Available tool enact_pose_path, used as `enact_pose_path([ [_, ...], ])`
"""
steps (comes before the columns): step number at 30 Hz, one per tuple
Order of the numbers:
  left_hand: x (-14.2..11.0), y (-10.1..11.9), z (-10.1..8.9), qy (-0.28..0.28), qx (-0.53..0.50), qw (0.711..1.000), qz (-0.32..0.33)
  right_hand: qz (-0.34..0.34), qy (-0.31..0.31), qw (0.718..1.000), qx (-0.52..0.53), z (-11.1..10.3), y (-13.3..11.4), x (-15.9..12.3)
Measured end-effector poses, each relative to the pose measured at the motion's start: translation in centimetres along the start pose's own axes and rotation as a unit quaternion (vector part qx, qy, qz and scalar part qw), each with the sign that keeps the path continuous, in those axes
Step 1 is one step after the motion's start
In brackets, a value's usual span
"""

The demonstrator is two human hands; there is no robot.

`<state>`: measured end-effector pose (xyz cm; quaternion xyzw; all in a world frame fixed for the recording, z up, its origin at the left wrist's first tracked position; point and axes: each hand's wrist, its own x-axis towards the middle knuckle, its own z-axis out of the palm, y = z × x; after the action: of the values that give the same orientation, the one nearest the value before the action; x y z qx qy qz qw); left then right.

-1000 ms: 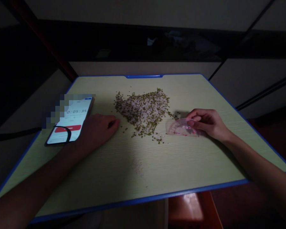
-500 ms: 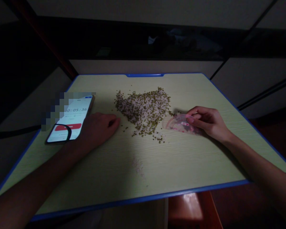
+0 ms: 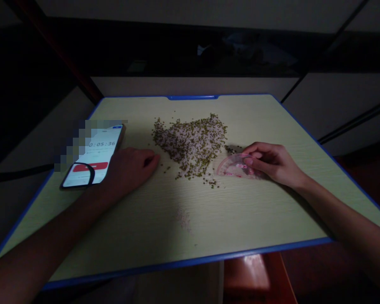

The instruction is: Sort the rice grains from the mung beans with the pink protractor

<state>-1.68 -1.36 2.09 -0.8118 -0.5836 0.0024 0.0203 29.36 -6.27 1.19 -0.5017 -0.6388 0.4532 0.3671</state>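
Note:
A spread heap of mung beans mixed with pale rice-like grains (image 3: 193,141) lies across the middle of the table. At its right side, my right hand (image 3: 270,162) pinches a clear protractor with pink markings (image 3: 236,167) between thumb and fingers. The protractor's curved edge points towards the heap, and a few beans lie just behind it. Left of the heap, my left hand (image 3: 134,164) rests on the table with its fingers curled in and nothing seen in them. Its thumb side faces the grains.
A lit phone (image 3: 93,158) showing a timer lies by my left forearm, a black cord looping over it. The pale tabletop (image 3: 256,215) has a blue rim. Some fine pale crumbs (image 3: 184,219) are scattered nearer to me. A wall or cabinet panel stands behind the table.
My right hand has shifted slightly left, and the protractor has tilted a little with it. My left hand and the heap look the same.

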Motion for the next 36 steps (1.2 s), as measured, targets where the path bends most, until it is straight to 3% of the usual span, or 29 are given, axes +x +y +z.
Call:
enact_pose_path([
  [18, -0.06, -0.29, 0.22, 0.004, 0.007, 1.000, 0.003, -0.028, -0.085, 0.996, -0.026, -0.36, -0.04, -0.25],
  [25, -0.06, -0.15, 0.39, 0.006, 0.004, 1.000, 0.010, -0.018, -0.036, 0.999, -0.011, -0.18, -0.16, -0.26],
  [36, -0.08, 0.01, -0.15, -0.009, 0.017, 1.000, 0.005, -0.013, -0.053, 0.998, -0.034, -0.13, -0.42, -0.43],
])
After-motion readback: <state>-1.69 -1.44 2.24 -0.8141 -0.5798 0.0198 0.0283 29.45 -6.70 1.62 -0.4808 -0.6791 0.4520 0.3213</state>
